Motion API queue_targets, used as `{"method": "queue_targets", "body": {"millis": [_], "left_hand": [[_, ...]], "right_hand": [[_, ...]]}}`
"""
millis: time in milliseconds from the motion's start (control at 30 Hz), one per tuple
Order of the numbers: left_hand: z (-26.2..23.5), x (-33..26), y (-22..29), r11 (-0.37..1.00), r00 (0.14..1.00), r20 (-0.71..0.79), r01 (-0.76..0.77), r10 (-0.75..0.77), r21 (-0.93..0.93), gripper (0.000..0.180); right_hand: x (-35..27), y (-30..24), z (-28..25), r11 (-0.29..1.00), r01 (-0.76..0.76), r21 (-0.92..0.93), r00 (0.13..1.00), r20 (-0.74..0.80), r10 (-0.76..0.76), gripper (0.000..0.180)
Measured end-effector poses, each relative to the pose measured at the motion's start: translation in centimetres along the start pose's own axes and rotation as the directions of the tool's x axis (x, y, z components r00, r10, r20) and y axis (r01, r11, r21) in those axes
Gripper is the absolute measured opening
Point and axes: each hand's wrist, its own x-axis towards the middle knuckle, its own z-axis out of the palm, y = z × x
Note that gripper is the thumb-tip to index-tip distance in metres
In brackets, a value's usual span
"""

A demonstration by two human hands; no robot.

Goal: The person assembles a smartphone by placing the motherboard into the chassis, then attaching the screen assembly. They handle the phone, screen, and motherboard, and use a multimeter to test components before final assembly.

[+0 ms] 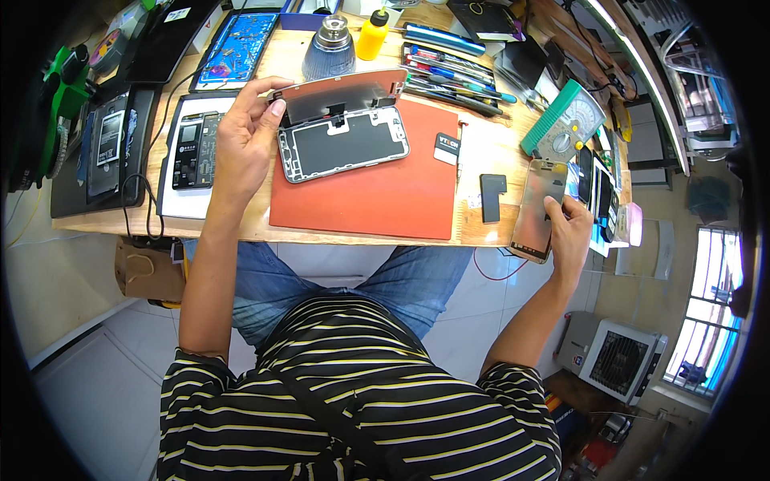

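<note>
My left hand [247, 132] is closed on the left end of a thin phone panel [341, 92], tilted up along the far side of an opened phone half [345, 148]. That half has a white rim and a dark inside, and the two seem joined by a small black flex cable [338, 120]. Both are over a red-orange mat [365, 210]. At the table's right front edge, my right hand [571, 228] grips a loose phone screen panel [536, 200] with a coppery surface, thumb on top. A black L-shaped battery [490, 199] lies beside it.
A green-framed analog multimeter [564, 124] stands right. Behind the mat are a glass bottle [330, 52], a yellow bottle [373, 36] and several screwdrivers and tweezers [453, 76]. A phone board assembly [194, 151] lies left, near a black cable [148, 188].
</note>
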Motion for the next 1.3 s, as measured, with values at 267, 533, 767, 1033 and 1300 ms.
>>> {"method": "queue_targets", "body": {"millis": [267,533,767,1033,1300], "left_hand": [[0.2,-0.2,-0.2,0.999,0.999,-0.012,-0.034,0.034,0.006,0.022],[0.4,-0.1,-0.1,0.999,0.999,-0.031,-0.035,0.034,-0.031,0.024],[0.3,-0.1,-0.4,0.999,0.998,-0.055,-0.030,0.031,0.017,0.023],[0.4,0.3,-1.3,0.999,0.996,-0.082,-0.022,0.026,0.047,0.024],[0.1,0.3,-1.2,0.998,1.000,-0.028,0.007,-0.005,0.064,0.026]], "right_hand": [[0.5,-0.5,1.4,0.969,-0.047,-0.243,0.998,0.019,0.053,0.031],[0.5,-2.3,4.8,0.915,0.175,-0.364,0.983,0.119,-0.141,0.046],[-0.2,-3.4,6.1,0.922,0.163,-0.352,0.986,0.077,-0.145,0.049],[-1.1,-5.6,7.7,0.979,0.175,-0.107,0.983,0.082,-0.167,0.035],[-3.9,-13.0,13.2,0.822,0.568,0.052,0.760,0.350,-0.547,0.039]]}}
